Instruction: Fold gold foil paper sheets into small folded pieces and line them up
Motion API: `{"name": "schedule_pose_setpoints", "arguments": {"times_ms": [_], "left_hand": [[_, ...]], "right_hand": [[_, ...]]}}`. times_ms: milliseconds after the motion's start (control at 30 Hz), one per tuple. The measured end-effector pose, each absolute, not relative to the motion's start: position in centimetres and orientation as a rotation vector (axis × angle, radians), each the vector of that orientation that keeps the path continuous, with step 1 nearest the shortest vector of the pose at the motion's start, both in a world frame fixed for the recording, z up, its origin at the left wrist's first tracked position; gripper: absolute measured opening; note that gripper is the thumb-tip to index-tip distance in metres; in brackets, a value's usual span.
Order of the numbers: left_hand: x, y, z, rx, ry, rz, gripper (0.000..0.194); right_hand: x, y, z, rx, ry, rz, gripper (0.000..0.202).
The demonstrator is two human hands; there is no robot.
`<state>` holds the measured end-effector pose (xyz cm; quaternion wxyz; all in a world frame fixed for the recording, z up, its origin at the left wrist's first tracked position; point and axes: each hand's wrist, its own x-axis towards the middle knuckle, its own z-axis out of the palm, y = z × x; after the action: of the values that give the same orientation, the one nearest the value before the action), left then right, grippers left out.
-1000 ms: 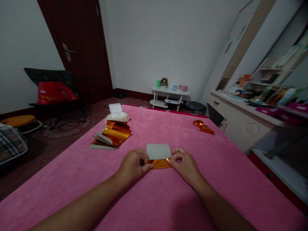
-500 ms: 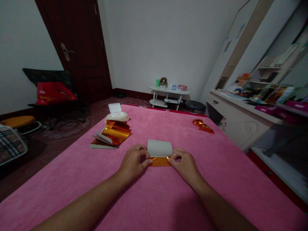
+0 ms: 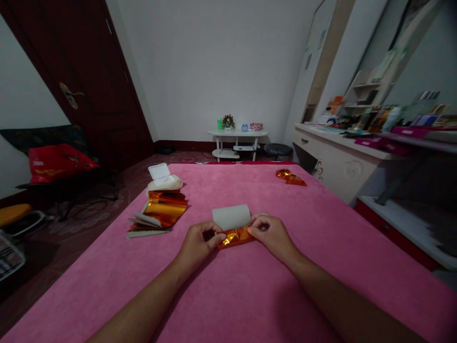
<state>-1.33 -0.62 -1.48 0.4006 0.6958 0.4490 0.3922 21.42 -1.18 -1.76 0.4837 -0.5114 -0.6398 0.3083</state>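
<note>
A sheet of gold foil paper [image 3: 232, 217] with a pale grey back lies before me on the pink cloth. Its near edge is folded over into a shiny gold strip, creased in the middle. My left hand [image 3: 203, 240] pinches the left end of this strip between thumb and fingers. At the right end my right hand [image 3: 272, 236] pinches it the same way. A stack of gold foil sheets [image 3: 167, 209], some showing grey backs, lies to the left of my hands.
Behind the stack sits a white wipes pack [image 3: 163, 178] with its lid up. Two folded gold foil pieces [image 3: 291, 177] lie at the far right of the pink-covered table [image 3: 214, 295]. A dressing table [image 3: 332, 150] stands to the right, a chair with a red bag [image 3: 60, 163] to the left.
The folded gold strip has become crinkled and slightly tilted, its right end higher. Both hands keep their pinch. The whole view has turned slightly.
</note>
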Motion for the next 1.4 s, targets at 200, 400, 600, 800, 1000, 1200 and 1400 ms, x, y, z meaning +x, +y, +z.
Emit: {"name": "schedule_pose_setpoints", "arguments": {"times_ms": [200,400,600,800,1000,1200,1400], "left_hand": [[-1.3,-0.6,-1.2,1.686,1.039,1.127,0.017],[-1.2,-0.6,-0.9,1.503,0.995,1.105,0.022],[-1.0,-0.8,-0.1,1.405,1.041,1.045,0.032],[-1.0,-1.0,-0.1,1.432,1.041,1.108,0.028],[-0.8,-1.1,-0.2,1.501,0.996,1.094,0.021],[-1.0,-1.0,-0.2,1.661,1.05,1.14,0.029],[-1.1,-1.1,0.2,1.571,1.058,1.194,0.024]], "right_hand": [[21.2,-1.2,-1.3,-1.19,-1.414,1.004,0.023],[20.6,-1.8,-0.6,-1.196,-1.351,0.969,0.022],[20.5,-2.0,-0.2,-1.087,-1.416,0.967,0.022],[20.5,-2.1,-0.4,-0.997,-1.484,1.02,0.019],[20.8,-1.7,-0.9,-1.059,-1.392,1.014,0.018],[21.0,-1.7,-0.4,-1.029,-1.389,0.981,0.026],[20.8,-1.5,-0.8,-1.031,-1.287,1.037,0.019]]}}
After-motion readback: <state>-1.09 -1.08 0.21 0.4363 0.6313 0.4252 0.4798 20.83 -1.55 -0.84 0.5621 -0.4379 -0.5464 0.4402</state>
